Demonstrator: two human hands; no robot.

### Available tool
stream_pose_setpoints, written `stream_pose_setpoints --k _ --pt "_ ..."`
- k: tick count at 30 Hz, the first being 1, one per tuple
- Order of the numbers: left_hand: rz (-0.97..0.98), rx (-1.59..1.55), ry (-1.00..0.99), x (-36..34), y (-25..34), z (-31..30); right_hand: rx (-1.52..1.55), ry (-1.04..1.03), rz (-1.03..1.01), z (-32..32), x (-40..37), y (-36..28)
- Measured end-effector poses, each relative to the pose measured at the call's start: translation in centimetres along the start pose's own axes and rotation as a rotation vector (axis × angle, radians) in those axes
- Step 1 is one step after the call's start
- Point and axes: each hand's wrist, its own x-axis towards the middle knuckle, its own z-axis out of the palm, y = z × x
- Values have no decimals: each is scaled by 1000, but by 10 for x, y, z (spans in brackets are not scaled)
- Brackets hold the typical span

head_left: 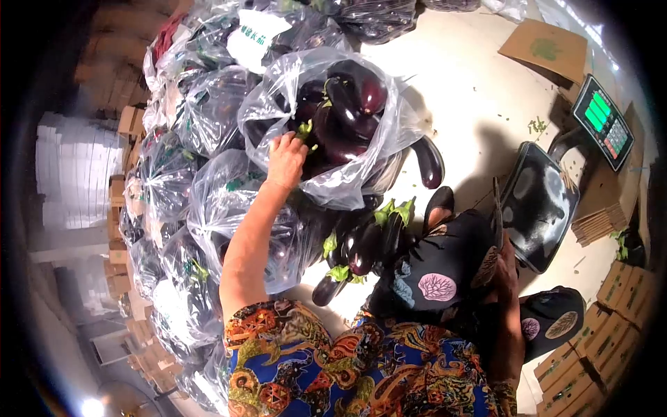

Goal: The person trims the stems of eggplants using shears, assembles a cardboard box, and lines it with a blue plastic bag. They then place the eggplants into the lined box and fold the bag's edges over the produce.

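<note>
My left hand [287,161] reaches into an open clear plastic bag [333,187], its fingers closed at the green stem end [304,130] of an eggplant. Several glossy dark purple eggplants [353,108] fill the bag. By my right thigh, my right hand [508,263] is closed around a long, thin, dark blade-like tool [497,208] that points away from me; its exact kind I cannot tell. Between my feet and the bag lies a group of loose eggplants [365,247] with green caps. One more eggplant [428,162] rests on the floor right beside the bag.
Filled clear bags of eggplants [215,104] are heaped along the left. To the right stands a scale with a black platform [542,208] and a lit green display [602,121]. Cardboard boxes [615,306] are stacked at lower right, and a cardboard piece [545,50] lies at upper right.
</note>
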Motion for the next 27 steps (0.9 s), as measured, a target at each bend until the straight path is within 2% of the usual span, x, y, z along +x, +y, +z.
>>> stream_pose_setpoints --k 2,4,5,6,9,11,13,14,16,19,22,23,26,27 --pt "-65 -31 220 14 -2 -13 59 -21 40 7 -4 -27" --pt "-317 -203 149 32 -5 -54 73 -36 51 9 -2 -33" --pt "-327 -433 185 42 -8 -82 70 -44 49 11 -1 -33" --pt "-269 -525 309 49 -5 -100 91 -68 5 13 1 -36" --pt "-310 -944 100 70 36 -167 118 -144 -142 23 -1 -66" --pt "-216 -1077 -56 90 70 -195 74 -202 -253 28 1 -100" --pt "-111 -1231 -178 109 98 -198 -77 -290 -371 21 7 -109" --pt "-76 -1332 -275 119 111 -198 -102 -305 -333 20 5 -120" --pt "51 -1472 -245 132 139 -191 -51 -317 -376 16 3 -127" --pt "122 -1370 -272 148 172 -194 -170 -308 -473 6 4 -127" --pt "180 -1302 -204 156 189 -179 37 -377 -246 1 -3 -127" --pt "186 -1301 -197 157 193 -178 -41 -344 -446 0 3 -112" --pt "182 -1305 -205 159 203 -176 70 -317 -418 5 0 -121" --pt "168 -1311 -222 158 204 -174 73 -275 -342 10 -4 -128"
